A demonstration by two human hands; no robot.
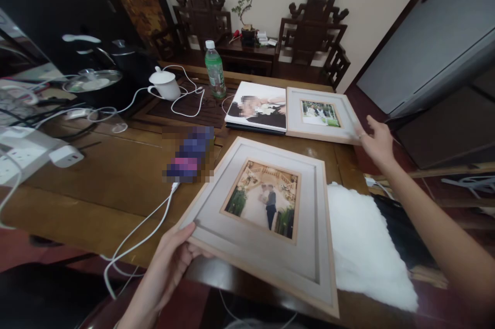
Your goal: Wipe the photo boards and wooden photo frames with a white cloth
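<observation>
A large picture frame (315,215) with a pale wood border and a couple's photo in the middle is tilted over the table's front edge. My left hand (176,254) grips its lower left corner, thumb on top and fingers underneath. My right hand (377,141) is at the right end of a second pale wood picture frame (294,112), with fingers apart near its edge; whether they touch it I cannot tell. That frame lies flat at the back of the table, beside a photo album (257,117) with a portrait on its cover.
A phone (189,153) on a white cable lies left of the near frame. Behind it stand a green-labelled bottle (215,71) and a lidded white cup (165,84). A power strip (27,156) sits far left. White fluffy cloth (363,241) lies at right.
</observation>
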